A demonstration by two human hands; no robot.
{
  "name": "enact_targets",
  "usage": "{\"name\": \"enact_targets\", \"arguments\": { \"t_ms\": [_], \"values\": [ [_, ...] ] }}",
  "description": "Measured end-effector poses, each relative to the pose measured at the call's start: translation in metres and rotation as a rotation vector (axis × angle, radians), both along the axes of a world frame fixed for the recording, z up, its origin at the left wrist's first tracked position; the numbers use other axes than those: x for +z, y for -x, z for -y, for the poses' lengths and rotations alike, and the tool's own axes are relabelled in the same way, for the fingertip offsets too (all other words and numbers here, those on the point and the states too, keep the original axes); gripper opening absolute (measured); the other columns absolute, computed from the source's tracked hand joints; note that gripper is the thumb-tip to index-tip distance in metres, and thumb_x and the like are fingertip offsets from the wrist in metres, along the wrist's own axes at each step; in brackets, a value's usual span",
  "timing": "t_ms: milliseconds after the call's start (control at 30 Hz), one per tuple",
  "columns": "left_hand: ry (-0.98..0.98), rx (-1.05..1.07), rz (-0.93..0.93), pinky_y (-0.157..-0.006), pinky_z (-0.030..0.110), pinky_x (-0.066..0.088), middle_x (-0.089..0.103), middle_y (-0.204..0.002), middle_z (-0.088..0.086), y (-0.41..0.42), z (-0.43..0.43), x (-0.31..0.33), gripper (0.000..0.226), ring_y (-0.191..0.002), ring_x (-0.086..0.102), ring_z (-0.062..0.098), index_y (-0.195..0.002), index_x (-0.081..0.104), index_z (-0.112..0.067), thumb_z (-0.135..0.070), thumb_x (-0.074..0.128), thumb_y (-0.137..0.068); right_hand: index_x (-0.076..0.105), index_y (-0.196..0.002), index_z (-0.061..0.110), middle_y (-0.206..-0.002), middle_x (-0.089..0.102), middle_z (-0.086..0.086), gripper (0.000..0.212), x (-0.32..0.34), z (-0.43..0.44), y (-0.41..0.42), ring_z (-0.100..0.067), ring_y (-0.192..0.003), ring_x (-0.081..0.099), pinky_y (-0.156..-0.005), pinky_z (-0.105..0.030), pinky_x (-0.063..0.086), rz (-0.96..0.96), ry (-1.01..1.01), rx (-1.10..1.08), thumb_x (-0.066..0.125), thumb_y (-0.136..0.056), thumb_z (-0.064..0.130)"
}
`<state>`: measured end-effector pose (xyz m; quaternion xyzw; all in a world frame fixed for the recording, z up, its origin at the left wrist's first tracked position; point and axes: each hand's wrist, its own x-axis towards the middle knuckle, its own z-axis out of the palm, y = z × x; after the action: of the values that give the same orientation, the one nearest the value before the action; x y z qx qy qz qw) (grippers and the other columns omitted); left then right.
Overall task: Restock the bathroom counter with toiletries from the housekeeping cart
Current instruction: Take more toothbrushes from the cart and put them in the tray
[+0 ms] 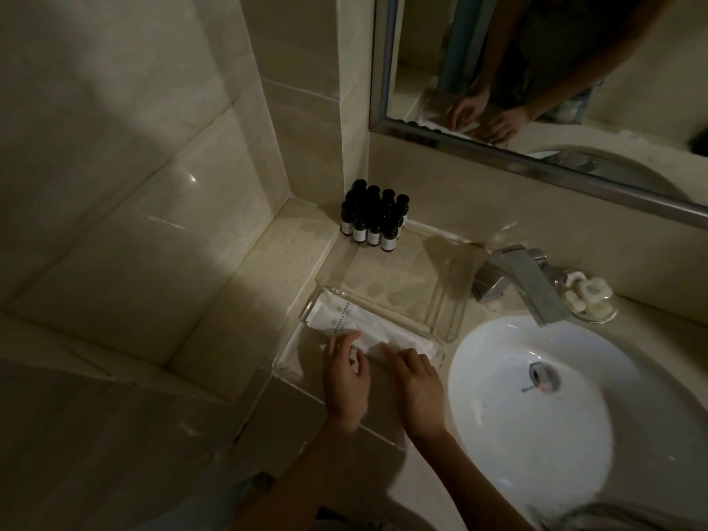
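Crinkly white paper packets (337,318) under the left hand (344,381), clear glossy plastic tray (406,281) just beyond, dark glossy bottles (373,220) farther off, dull metal tap (525,281) and glossy white basin (536,435) to its right
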<state>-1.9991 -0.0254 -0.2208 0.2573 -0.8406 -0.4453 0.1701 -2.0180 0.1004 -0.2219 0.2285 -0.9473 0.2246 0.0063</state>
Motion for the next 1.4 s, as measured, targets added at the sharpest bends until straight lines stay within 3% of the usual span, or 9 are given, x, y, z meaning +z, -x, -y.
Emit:
{"name": "enact_targets", "arguments": {
  "t_ms": [167,300,467,700,800,933,1100,1300,1400],
  "values": [
    [0.018,-0.002,-0.047,-0.091,0.022,0.049,0.054,-0.125,-0.001,0.0,-0.002,0.008,0.034,-0.114,0.054,0.013,-0.116,0.062,-0.018,-0.002,0.06,-0.086,0.059,-0.126,0.027,-0.109,0.062,0.0,0.057,0.003,-0.006,-0.001,-0.02,-0.093,0.058,-0.076,-0.034,0.053,-0.007,0.0,-0.01,0.08,-0.072,0.025],
    [0.001,-0.014,-0.028,-0.09,0.025,0.051,0.055,-0.125,0.001,0.0,-0.002,0.011,0.036,-0.113,0.055,0.016,-0.114,0.064,-0.018,0.002,0.059,-0.085,0.064,-0.119,0.025,-0.104,0.065,0.001,0.05,0.007,-0.01,0.0,-0.021,-0.089,0.061,-0.072,-0.033,0.052,-0.029,0.006,-0.046,0.079,-0.072,0.014],
    [0.001,-0.029,-0.049,-0.078,0.022,0.052,0.057,-0.118,0.0,-0.01,0.0,0.017,0.036,-0.098,0.059,0.014,-0.116,0.063,-0.019,0.001,0.058,-0.087,0.071,-0.11,0.021,-0.098,0.067,-0.001,0.045,0.014,-0.012,0.0,-0.024,-0.081,0.063,-0.063,-0.034,0.052,-0.083,0.035,-0.103,0.076,-0.07,0.0],
    [-0.029,-0.032,0.033,-0.075,0.004,0.043,0.058,-0.111,-0.004,-0.042,0.007,0.032,0.024,-0.101,0.055,0.007,-0.111,0.063,-0.017,-0.007,0.062,-0.088,0.07,-0.107,0.024,-0.099,0.066,0.003,0.037,0.035,-0.011,-0.011,-0.021,-0.087,0.062,-0.07,-0.033,0.051,-0.051,0.147,-0.067,0.073,-0.075,0.005],
    [-0.014,-0.026,-0.002,-0.075,0.01,0.046,0.062,-0.103,-0.001,-0.063,0.014,0.036,0.02,-0.095,0.06,0.012,-0.105,0.063,-0.014,-0.008,0.066,-0.086,0.07,-0.105,0.025,-0.1,0.066,0.005,0.03,0.047,-0.007,-0.019,-0.018,-0.089,0.061,-0.073,-0.029,0.048,-0.025,0.186,-0.032,0.071,-0.08,0.01],
    [0.065,-0.017,-0.006,-0.077,0.016,0.047,0.065,-0.098,-0.001,-0.093,0.02,0.044,0.017,-0.09,0.061,0.011,-0.104,0.064,-0.013,-0.019,0.063,-0.089,0.07,-0.103,0.026,-0.098,0.065,0.008,0.023,0.061,-0.004,-0.035,-0.015,-0.088,0.059,-0.074,-0.025,0.044,-0.005,0.202,0.068,0.071,-0.082,0.016],
    [0.12,0.098,0.122,-0.081,0.02,0.04,0.062,-0.102,-0.002,-0.14,0.014,0.064,0.021,-0.094,0.058,0.013,-0.109,0.065,-0.015,-0.023,0.062,-0.09,0.071,-0.1,0.027,-0.095,0.066,0.008,0.019,0.077,-0.003,-0.059,-0.016,-0.087,0.06,-0.073,-0.03,0.048,0.008,0.213,0.253,0.073,-0.082,0.023],
    [0.119,0.442,0.076,-0.076,0.023,0.044,0.066,-0.103,0.001,-0.233,-0.015,0.095,0.037,-0.087,0.06,0.013,-0.125,0.057,-0.015,-0.02,0.064,-0.089,0.071,-0.1,0.026,-0.097,0.068,0.006,0.015,0.093,0.004,-0.1,-0.016,-0.087,0.061,-0.072,-0.03,0.048,0.03,0.172,0.559,0.07,-0.085,0.03],
    [0.153,0.6,0.126,-0.07,0.024,0.042,0.067,-0.096,0.002,-0.286,-0.04,0.109,0.031,-0.084,0.063,0.018,-0.118,0.061,-0.017,-0.024,0.066,-0.088,0.071,-0.097,0.026,-0.092,0.068,0.005,0.014,0.105,0.013,-0.132,-0.018,-0.084,0.063,-0.07,-0.03,0.05,0.04,0.215,0.707,0.065,-0.086,0.032]
  ]
}}
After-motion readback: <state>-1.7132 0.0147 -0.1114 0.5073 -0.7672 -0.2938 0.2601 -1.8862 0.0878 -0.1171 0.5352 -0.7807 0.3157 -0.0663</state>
